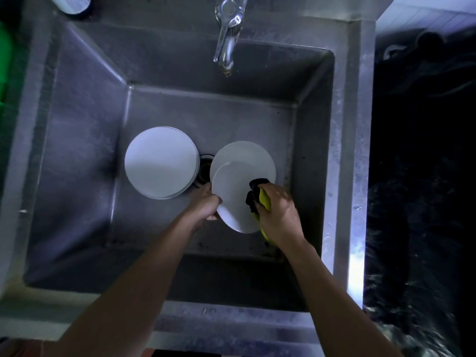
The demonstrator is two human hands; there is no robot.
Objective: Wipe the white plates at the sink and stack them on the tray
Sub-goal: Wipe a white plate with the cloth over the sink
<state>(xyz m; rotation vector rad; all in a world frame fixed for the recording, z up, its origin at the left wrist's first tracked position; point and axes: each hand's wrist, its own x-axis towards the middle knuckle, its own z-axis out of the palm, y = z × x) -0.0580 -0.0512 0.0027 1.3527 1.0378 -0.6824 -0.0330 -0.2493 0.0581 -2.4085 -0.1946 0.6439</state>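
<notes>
The left hand [206, 202] grips the edge of a white plate [231, 197] and tips it up over the sink [85, 124], so the right hand [277, 212], squeezing a cloth [257, 195], can rub it. More plates [161, 162] wait below. No tray shows.

text: none legible | labels: none | numbers: none (sink [342, 155] metal unmarked)

Held plate [231, 199] is plain white, no pattern; cloth [258, 199] gripped against it is black and yellow; plate beneath [242, 155] is white; stack [161, 162] beyond the grip's left is white; sink [85, 124] is dull grey steel; tap [228, 34] is chrome.
</notes>
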